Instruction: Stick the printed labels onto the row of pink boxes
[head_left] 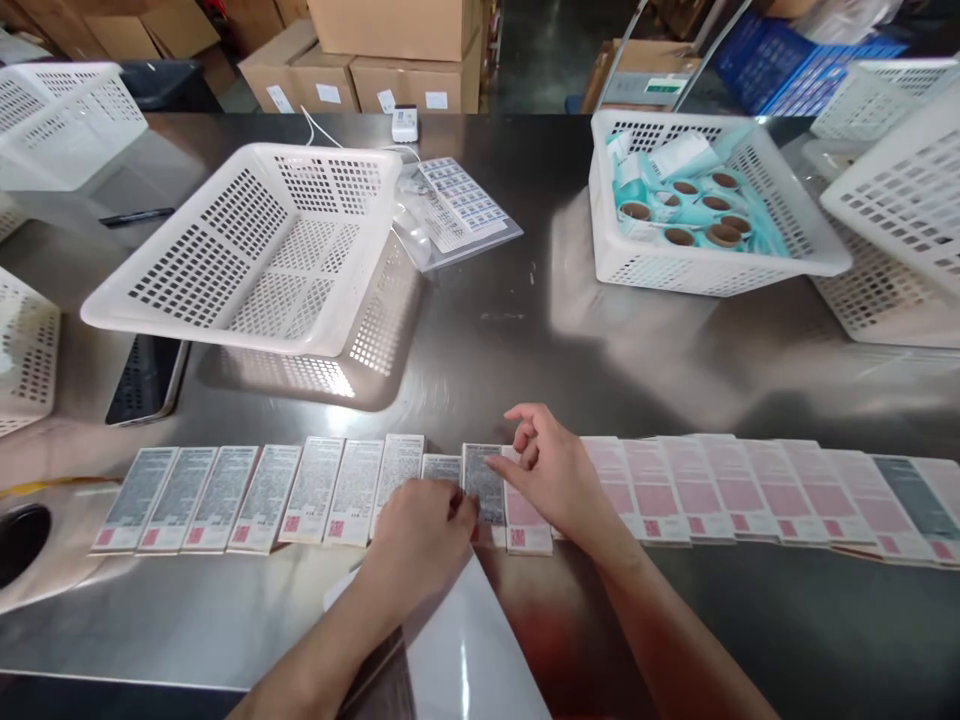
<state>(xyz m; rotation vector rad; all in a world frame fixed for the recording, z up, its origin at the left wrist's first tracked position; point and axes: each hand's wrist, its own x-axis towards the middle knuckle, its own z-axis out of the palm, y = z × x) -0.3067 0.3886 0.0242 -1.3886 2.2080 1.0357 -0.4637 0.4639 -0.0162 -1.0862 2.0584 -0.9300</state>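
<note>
A row of flat, printed small boxes lies across the steel table. Those on the left, such as one grey-printed box (309, 490), show dark text, and those on the right, such as one pink-printed box (651, 485), show pink panels. My left hand (420, 530) is closed at the middle of the row, fingertips pinched against the boxes; what lies between them is hidden. Just right of it, my right hand (555, 470) hovers over a pink box (527, 515) with thumb and forefinger apart and the other fingers curled. Beneath my left wrist lies a glossy white sheet (480, 650).
Behind the row stands a white basket (322, 345). Another basket (600, 240) at the back right holds teal rolls (712, 203). A phone (146, 380), a pen (137, 216) and a printed label sheet (469, 200) lie on the table (495, 330). Cardboard boxes (405, 85) stand beyond.
</note>
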